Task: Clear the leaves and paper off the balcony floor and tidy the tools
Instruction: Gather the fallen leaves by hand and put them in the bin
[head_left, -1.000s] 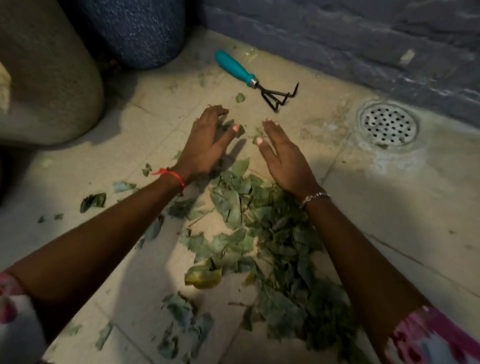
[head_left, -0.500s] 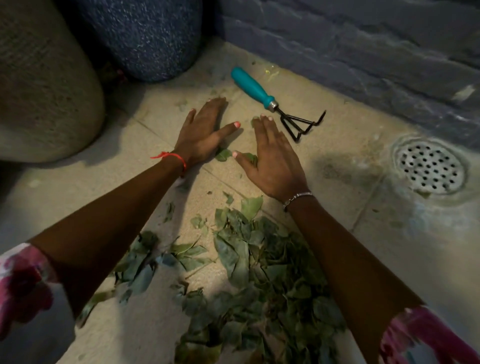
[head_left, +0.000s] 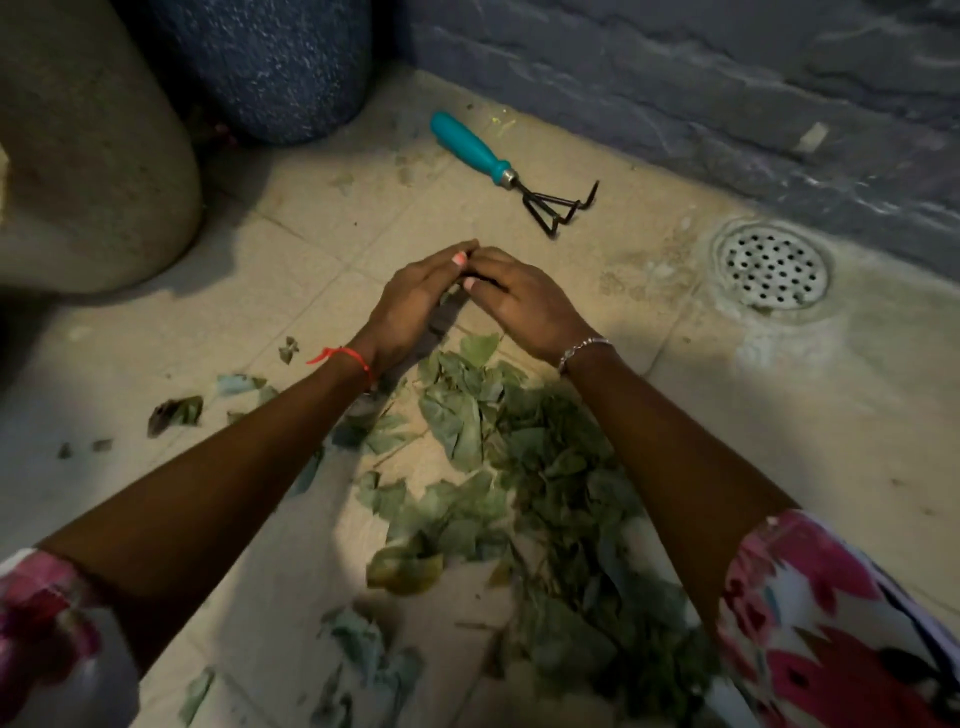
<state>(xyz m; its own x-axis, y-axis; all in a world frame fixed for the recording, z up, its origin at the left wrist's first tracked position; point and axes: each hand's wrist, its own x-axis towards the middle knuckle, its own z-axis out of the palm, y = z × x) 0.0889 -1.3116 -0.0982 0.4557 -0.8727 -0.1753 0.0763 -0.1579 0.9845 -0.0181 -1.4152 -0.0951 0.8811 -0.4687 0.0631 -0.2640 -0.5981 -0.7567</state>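
A heap of green leaves (head_left: 524, 478) lies on the tiled balcony floor (head_left: 675, 415) between my forearms. My left hand (head_left: 415, 301) and my right hand (head_left: 519, 301) meet fingertip to fingertip at the far end of the heap, palms down and cupped on the floor. Both have their fingers nearly straight, and a few small leaf bits show in the gap under them. A hand rake (head_left: 498, 166) with a teal handle and black prongs lies beyond my hands near the wall.
A round metal floor drain (head_left: 771, 265) sits at the right by the grey wall (head_left: 675, 104). A blue speckled pot (head_left: 270, 67) and a large beige pot (head_left: 88, 156) stand at the back left. Stray leaf scraps (head_left: 174, 413) dot the floor at the left.
Both hands were flat and spread apart close to the rake. They have slid back toward the heap and come together, fingertips touching, dragging loose leaf bits along.
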